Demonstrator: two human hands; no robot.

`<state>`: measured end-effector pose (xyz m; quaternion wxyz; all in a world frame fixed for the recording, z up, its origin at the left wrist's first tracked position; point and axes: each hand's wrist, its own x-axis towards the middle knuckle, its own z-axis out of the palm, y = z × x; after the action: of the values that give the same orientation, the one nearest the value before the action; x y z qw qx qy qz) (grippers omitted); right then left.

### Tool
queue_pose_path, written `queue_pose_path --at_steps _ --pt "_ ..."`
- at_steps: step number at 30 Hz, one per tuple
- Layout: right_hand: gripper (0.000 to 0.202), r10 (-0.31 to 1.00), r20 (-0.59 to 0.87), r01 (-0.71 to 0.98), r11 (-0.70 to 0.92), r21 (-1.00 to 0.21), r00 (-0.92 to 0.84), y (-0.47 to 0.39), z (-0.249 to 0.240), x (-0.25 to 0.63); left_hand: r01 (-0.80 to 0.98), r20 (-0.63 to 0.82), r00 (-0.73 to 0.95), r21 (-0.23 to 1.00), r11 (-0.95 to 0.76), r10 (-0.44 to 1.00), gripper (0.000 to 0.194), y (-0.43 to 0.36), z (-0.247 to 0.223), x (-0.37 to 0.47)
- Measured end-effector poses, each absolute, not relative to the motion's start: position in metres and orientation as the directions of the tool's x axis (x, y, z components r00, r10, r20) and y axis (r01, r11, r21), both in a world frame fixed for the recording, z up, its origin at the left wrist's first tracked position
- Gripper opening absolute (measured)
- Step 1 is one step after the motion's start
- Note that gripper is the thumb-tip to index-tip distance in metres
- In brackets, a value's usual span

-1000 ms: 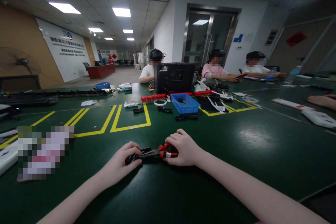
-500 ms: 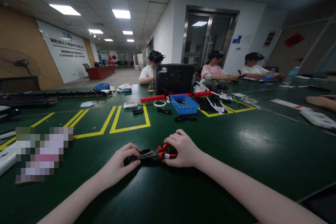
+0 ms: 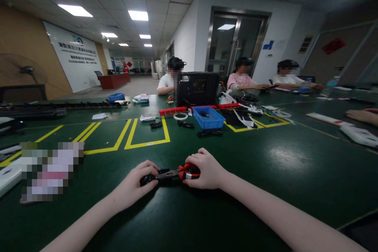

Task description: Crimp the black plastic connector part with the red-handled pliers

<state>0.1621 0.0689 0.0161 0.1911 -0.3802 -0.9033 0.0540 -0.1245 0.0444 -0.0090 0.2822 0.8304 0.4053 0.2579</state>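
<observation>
Just above the green tabletop, my left hand [image 3: 141, 182] has its fingers wrapped round a black bundle [image 3: 163, 172], which looks like a folded cable. My fingers hide part of it. My right hand [image 3: 206, 169] grips long-nose pliers [image 3: 189, 171] with red and black handles. The pliers point left, their metal jaws lying against the black bundle by my left fingertips. Whether the jaws are clamped on it is too small to tell.
Ahead are a blue tray [image 3: 208, 120], several black bundles [image 3: 210, 133], red strips [image 3: 173, 111] and a white ring [image 3: 180, 116]. A black case [image 3: 197, 88] stands behind. A pixelated flat object [image 3: 54, 173] lies left. Co-workers [image 3: 243, 76] sit opposite; another person's hand [image 3: 362, 115] rests far right.
The whole view has shifted slightly. Both hands keep nearly the same pose, with the pliers still at the black bundle.
</observation>
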Motion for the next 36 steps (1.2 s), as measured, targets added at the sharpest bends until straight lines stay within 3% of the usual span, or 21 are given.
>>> queue_pose_path --at_steps 9,23,36 --pt "0.041 0.707 0.249 0.674 0.707 -0.214 -0.662 0.0692 0.0244 0.1659 0.529 0.169 0.52 0.705 -0.472 0.837 0.013 0.045 -0.0066 -0.1249" --pt "0.042 0.703 0.294 0.665 0.709 -0.233 -0.647 0.0688 0.0199 0.1637 0.536 0.204 0.467 0.709 -0.459 0.86 0.014 0.0421 -0.0052 -0.1218" --pt "0.038 0.713 0.281 0.674 0.7 -0.238 -0.642 0.0681 0.0226 0.1625 0.572 0.179 0.519 0.655 -0.495 0.836 0.012 0.0431 -0.0057 -0.1264"
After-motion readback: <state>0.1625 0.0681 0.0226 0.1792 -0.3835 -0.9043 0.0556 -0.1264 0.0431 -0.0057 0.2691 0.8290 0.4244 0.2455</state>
